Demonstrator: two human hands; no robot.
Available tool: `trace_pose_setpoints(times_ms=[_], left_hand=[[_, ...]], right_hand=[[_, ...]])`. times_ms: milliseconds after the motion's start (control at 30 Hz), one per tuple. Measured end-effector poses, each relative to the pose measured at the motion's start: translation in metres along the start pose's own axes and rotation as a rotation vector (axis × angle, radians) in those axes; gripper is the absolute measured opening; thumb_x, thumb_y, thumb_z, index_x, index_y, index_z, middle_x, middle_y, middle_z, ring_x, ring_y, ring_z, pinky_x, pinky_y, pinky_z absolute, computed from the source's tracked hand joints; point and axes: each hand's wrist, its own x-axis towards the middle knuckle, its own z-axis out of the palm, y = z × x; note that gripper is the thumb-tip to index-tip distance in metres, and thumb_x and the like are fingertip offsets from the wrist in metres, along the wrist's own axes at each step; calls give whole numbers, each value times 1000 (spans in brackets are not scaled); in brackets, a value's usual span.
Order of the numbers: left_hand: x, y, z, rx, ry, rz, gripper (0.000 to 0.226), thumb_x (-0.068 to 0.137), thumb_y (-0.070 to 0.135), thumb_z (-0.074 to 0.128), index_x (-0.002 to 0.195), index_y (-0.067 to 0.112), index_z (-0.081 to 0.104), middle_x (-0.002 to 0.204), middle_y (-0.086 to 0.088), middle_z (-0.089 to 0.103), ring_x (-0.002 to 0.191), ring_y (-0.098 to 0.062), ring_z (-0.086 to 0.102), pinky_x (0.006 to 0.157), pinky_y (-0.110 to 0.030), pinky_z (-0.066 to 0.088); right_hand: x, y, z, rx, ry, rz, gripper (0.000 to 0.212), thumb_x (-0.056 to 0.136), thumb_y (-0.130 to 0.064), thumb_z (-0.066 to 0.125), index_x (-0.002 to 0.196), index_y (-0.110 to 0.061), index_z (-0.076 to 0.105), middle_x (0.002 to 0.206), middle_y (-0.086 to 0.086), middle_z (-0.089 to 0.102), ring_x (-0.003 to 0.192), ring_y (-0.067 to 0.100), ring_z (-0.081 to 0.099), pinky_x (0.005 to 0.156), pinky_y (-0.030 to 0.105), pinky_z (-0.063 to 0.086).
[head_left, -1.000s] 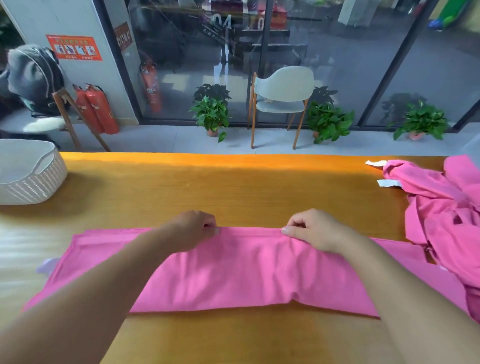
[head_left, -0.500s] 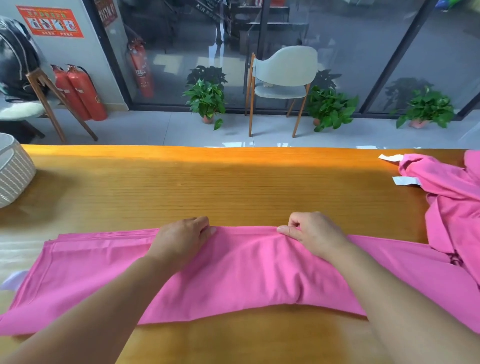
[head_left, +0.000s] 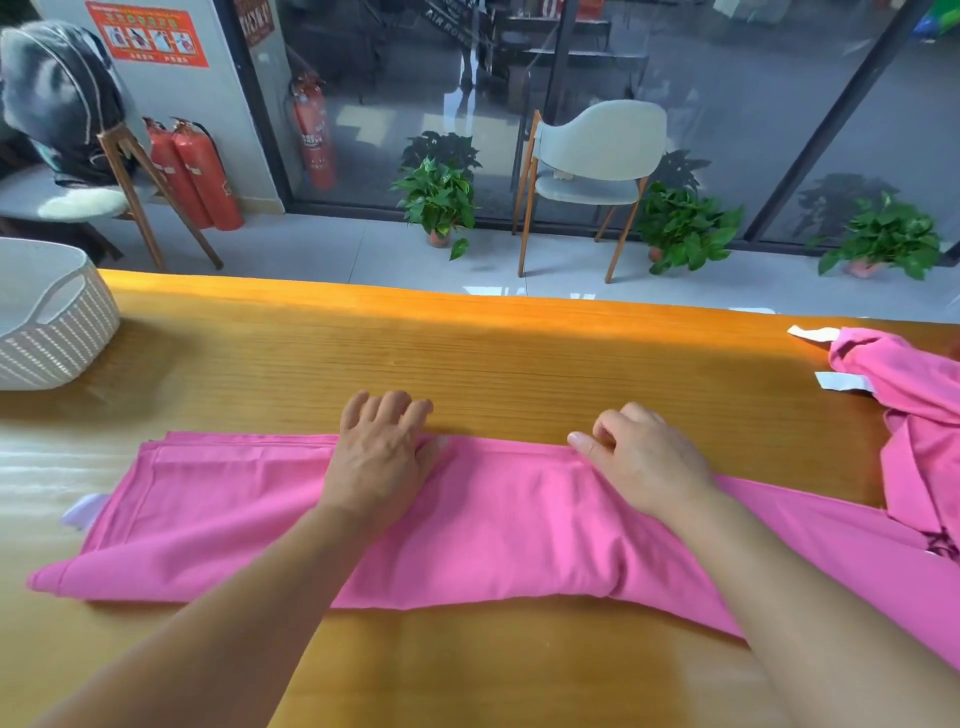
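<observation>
The pink cloth (head_left: 493, 525) is lying across the near part of the counter (head_left: 467, 358) as a long folded band. Stacked layers are showing at its left end, so at least 1 lengthwise fold is looking done. The left hand (head_left: 382, 457) is pressing flat on the far edge with its fingers straight and spread. The right hand (head_left: 644, 462) is curling its fingers on that same edge and pinching it. The crosswise folds are probably remaining, and a crumpled pink garment (head_left: 914, 415) is waiting at the right end.
</observation>
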Motion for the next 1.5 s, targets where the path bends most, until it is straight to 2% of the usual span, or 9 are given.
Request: trace_pose_setpoints(times_ms=[167,300,400,533,600,767,1067,1300,1500], left_hand=[[-60,-1,-19,-67,213,-171,34,92,35,42,113,17,62,115,-4,56,106,-27,52,104,-45,33],[-89,-23,-18,-8,-64,-388,67,89,63,23,138,25,49,147,-4,44,138,-26,35,117,-43,14],[-100,-42,-20,56,-260,-446,94,74,79,-6,156,34,7,164,4,-3,150,-17,-8,120,-40,-9],[-118,-69,-36,23,-349,-484,103,66,87,-2,155,35,-4,162,9,-16,149,-16,-17,119,-47,-8],[-136,-85,-46,-2,-385,-529,106,64,89,1,155,36,-3,161,13,-16,148,-15,-17,119,-50,-7],[-174,-134,-76,-74,-384,-739,82,86,77,11,156,34,8,163,12,-7,150,-13,-8,120,-53,0],[-198,-213,-109,-205,34,-895,42,102,15,35,142,18,47,149,-2,39,136,-24,36,117,-40,25],[-213,-291,-127,-79,-45,-1029,48,93,35,53,139,20,48,134,-8,50,126,-29,44,106,-38,32],[-208,-310,-126,-229,97,-936,15,93,30,58,90,19,68,99,-3,58,101,-27,53,89,-37,43]], right_hand=[[-28,-44,-2,162,106,-340,46,96,-55,37,121,-25,61,117,-9,52,116,13,47,98,34,42],[-38,-67,27,-9,-149,-508,80,88,-74,1,155,-36,22,164,-12,11,151,7,4,124,34,5],[-45,-72,40,-107,-177,-536,75,89,-69,-2,156,-36,-9,161,-13,-23,145,3,-27,121,30,-15],[-65,-96,51,-141,-147,-560,69,99,-66,10,154,-33,-18,158,-11,-31,143,6,-33,118,34,-17],[-79,-115,64,-105,-113,-572,71,99,-67,12,155,-31,-11,160,-9,-26,146,10,-27,118,35,-15],[-118,-179,88,-78,-52,-585,72,97,-68,29,147,-19,45,155,6,39,144,23,34,111,42,22],[-129,-258,101,-18,61,-590,66,98,-63,26,135,-20,61,146,6,52,139,20,37,111,42,22],[-101,-384,98,261,123,-720,34,91,-36,42,108,-21,68,117,1,59,111,24,56,100,42,49],[-77,-471,93,154,-77,-682,38,100,-46,44,126,-22,57,119,2,53,115,23,45,100,34,35]])
